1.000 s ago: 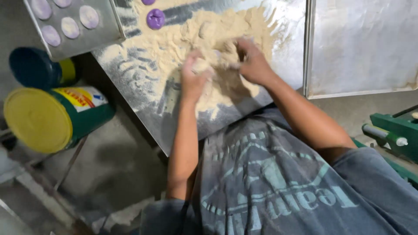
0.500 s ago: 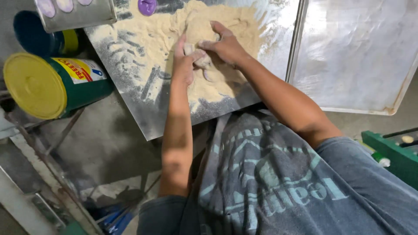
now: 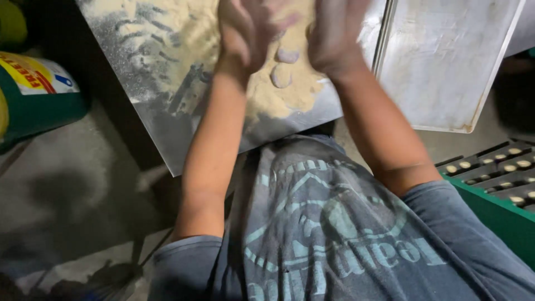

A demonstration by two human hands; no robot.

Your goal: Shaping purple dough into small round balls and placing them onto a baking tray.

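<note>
My left hand [image 3: 245, 30] and my right hand [image 3: 334, 33] are raised side by side above a metal tray [image 3: 167, 134] covered with pale yellow crumb powder [image 3: 273, 95]. Both hands are blurred by motion, fingers spread, and dusted with powder. Nothing is visibly held in either hand. Two small pale oval pieces [image 3: 283, 67] lie in the powder just below and between the hands.
A second bare metal tray [image 3: 446, 61] lies to the right. A large green can with a yellow label [image 3: 33, 95] lies on its side at the left. A green rack holding several small round pieces [image 3: 501, 173] stands at the right edge. Grey floor shows below.
My hands have lifted off the powder and now hover above it, moving fast. The view has shifted down and right, so the can has slid toward the left edge.
</note>
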